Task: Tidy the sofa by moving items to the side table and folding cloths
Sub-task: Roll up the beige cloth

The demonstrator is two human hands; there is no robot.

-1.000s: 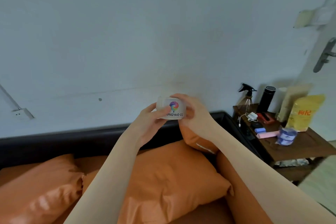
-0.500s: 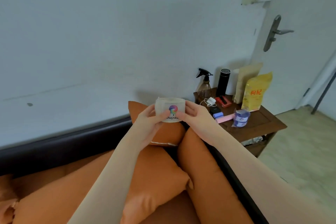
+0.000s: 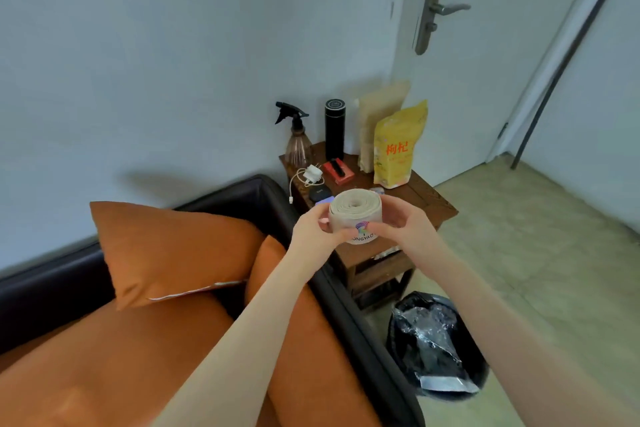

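Side table [image 3: 436, 204] crowded: one spray bottle [image 3: 297, 142], one black flask [image 3: 334, 130], two standing pouches, yellow pouch [image 3: 398, 151] in front, white charger [image 3: 312, 174], red case [image 3: 338, 170]. Two orange cushions, nearest cushion [image 3: 173, 250] on sofa [image 3: 270, 198]. Black bin [image 3: 437, 343] on floor below. One cloth roll [image 3: 355, 220] held over table's near edge, axis upright, coiled end up, logo facing camera. Left hand [image 3: 311, 230] and right hand [image 3: 405, 224] both gripping roll, fingers curled round sides.

Both my forearms rise from the lower edge toward the frame's centre. My left hand [image 3: 313, 229] and right hand [image 3: 405, 224] face each other, fingers curled, gripping the rolled cloth [image 3: 356, 220] from its two sides between thumbs and fingertips.
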